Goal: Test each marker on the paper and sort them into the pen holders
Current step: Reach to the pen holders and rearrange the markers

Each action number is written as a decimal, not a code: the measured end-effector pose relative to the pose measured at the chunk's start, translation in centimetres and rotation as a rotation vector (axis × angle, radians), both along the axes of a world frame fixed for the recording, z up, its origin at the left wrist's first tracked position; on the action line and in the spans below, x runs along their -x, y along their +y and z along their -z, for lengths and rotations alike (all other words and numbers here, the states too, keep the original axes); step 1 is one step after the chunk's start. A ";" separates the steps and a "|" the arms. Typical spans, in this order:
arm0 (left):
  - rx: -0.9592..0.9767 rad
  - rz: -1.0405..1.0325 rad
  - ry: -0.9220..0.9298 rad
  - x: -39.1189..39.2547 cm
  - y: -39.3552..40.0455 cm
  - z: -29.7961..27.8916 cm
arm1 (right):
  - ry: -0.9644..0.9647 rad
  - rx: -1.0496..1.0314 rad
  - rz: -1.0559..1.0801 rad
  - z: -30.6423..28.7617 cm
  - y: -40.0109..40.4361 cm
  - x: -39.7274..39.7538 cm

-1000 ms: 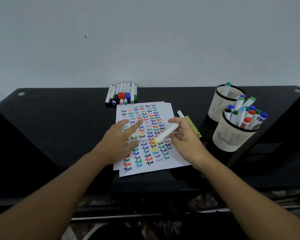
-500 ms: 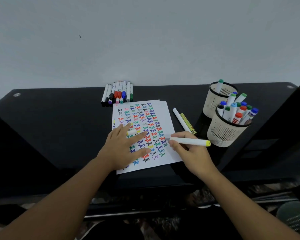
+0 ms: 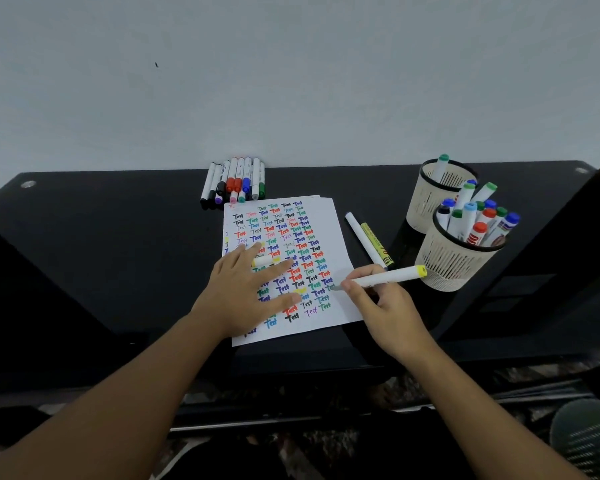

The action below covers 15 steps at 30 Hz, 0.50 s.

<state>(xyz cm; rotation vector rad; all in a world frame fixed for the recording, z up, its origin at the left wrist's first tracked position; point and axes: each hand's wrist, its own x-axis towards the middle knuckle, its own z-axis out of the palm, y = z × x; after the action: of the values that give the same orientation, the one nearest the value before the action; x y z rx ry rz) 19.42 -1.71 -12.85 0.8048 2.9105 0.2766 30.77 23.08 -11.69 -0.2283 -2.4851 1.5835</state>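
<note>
My right hand (image 3: pixel 388 306) pinched a white-barrelled marker with a yellow end (image 3: pixel 385 277) between thumb and fingers (image 3: pixel 352 289), its tip touching the right margin of the white sheet of paper covered in rows of coloured "Test" scribbles (image 3: pixel 329 233), evidently to try whether it would write. The barrel angled back toward the holders, as a pen does in a writing grip. My left hand (image 3: pixel 243 292) lay flat on the sheet, fingers spread and straight, apparently pinning the paper against the drag of the tip; under those fingers a short white and yellow cap (image 3: pixel 264 260) showed, likely parked there for recapping.

A row of capped white markers in assorted colours (image 3: pixel 234 183) waited at the far edge of the glossy black bench (image 3: pixel 101 237), just beyond the paper, still to be tested. A white marker (image 3: pixel 361 237) and a yellow-labelled marker (image 3: pixel 376 244) lay side by side between the sheet and the holders. The nearer cream mesh pen holder with a black rim (image 3: pixel 451 265) stood crowded with tested markers, while the farther cream mesh pen holder (image 3: pixel 426 202) held few, suggesting a split by result. The holders sat close on the right, within easy reach of my writing hand.
</note>
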 end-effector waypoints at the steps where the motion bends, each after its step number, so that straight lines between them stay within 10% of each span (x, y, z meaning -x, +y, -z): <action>1: -0.006 -0.002 -0.003 0.0 0.0 0.0 | -0.012 0.006 -0.002 0.0 0.1 0.0; 15: -0.029 0.000 0.007 0.0 0.0 0.2 | -0.049 -0.047 -0.007 0.1 -0.1 0.1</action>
<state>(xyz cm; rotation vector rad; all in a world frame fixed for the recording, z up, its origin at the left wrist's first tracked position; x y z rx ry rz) 19.38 -1.74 -13.05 0.8118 2.9196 0.3172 30.71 22.98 -11.80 -0.2548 -2.5592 1.5381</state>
